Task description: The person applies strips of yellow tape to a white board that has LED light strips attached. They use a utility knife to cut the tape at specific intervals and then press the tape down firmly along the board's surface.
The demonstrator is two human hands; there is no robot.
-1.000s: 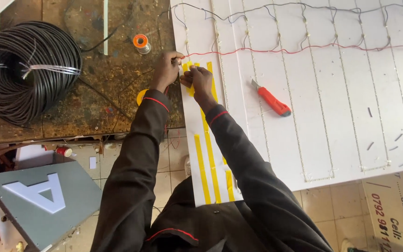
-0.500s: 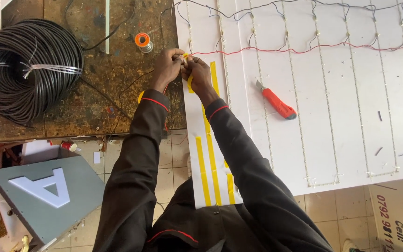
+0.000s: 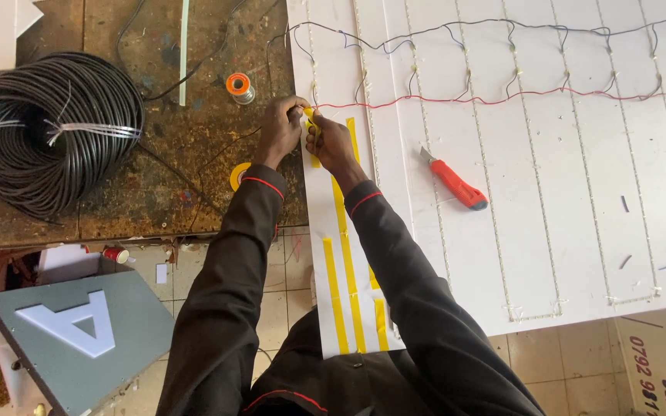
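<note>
Two hands on one job: left hand [image 3: 279,129] and right hand [image 3: 331,143] meet at the left edge of the white panel [image 3: 564,200], both pinched narrow on a short piece of yellow tape [image 3: 310,117] right at that edge. Fingers of the two hands nearly touch; which hand carries the grip I can't tell. Tape piece sits at the top end of the yellow strips [image 3: 339,254] already stuck along the panel's left margin; I count roughly four strips, running down toward the person's body. One red utility knife [image 3: 456,183] lies flat on the panel, right of the hands, blade end pointing up-left. One red wire [image 3: 502,98] and one dark wire [image 3: 456,31] run across the panel's upper part, looping between the rows of small dots. Off the panel, to its left on the worn wooden bench [image 3: 156,177]: one big coil of black cable [image 3: 48,131] tied with pale straps, one small orange spool [image 3: 239,86], one yellow tape roll [image 3: 239,174] half hidden by the left sleeve. Below the bench, well left of the panel, one grey box [image 3: 79,339] with a white letter shape on its face. No open containers visible, contents not checkable.
</note>
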